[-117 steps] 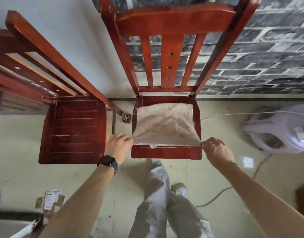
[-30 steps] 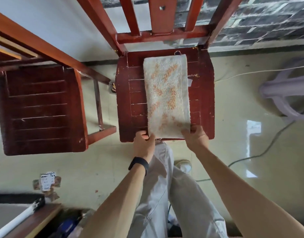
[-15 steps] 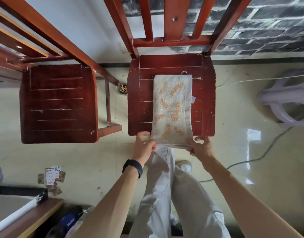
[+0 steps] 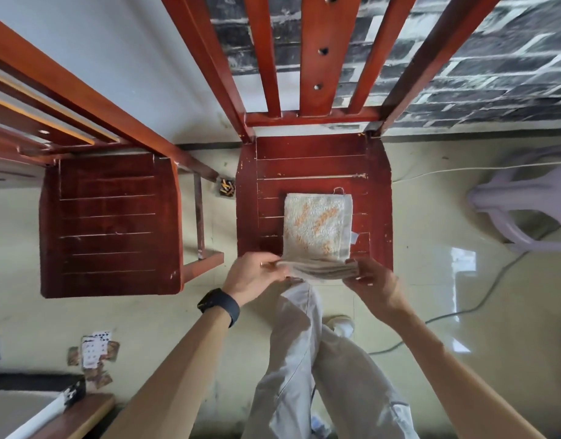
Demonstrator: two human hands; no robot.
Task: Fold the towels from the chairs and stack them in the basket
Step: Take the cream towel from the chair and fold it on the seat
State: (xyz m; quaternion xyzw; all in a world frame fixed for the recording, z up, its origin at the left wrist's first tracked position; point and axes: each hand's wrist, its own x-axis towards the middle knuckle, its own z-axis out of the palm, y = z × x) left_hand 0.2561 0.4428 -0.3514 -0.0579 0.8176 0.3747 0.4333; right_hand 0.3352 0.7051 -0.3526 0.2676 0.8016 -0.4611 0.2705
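Pale glossy floor tiles (image 4: 431, 280) fill most of the head view, bounded at 12 o'clock by a white wall (image 4: 130, 58) and, toward 1 o'clock, a dark brick wall (image 4: 494, 74). Two red-brown wooden chairs are seen from above. The slatted seat of the nearer chair (image 4: 310, 160) lies at the centre of the frame, and the second chair (image 4: 111, 223) stands at 9 o'clock, just apart from it.

A folded towel (image 4: 317, 226), cream with orange flecks, is laid on the front half of the central seat. Its near edge is raised off the wood at 6 o'clock, where several stacked layers are shown. That edge is pinched at its 7 o'clock corner by the left hand (image 4: 250, 277), with the thumb on top. The 5 o'clock corner is grasped by the right hand (image 4: 371, 280), its fingers curled beneath the layers.

A black watch (image 4: 218, 305) is worn on the left wrist. Light grey trousers (image 4: 304, 359) and a pale shoe (image 4: 339, 324) are visible at 6 o'clock. Playing cards (image 4: 94, 350) are scattered on the floor at 8 o'clock, beside the corner of a wooden desk (image 4: 73, 413). A lilac plastic stool (image 4: 526, 204) lies at 3 o'clock, with a cable (image 4: 481, 308) trailing across the tiles at 4 o'clock.
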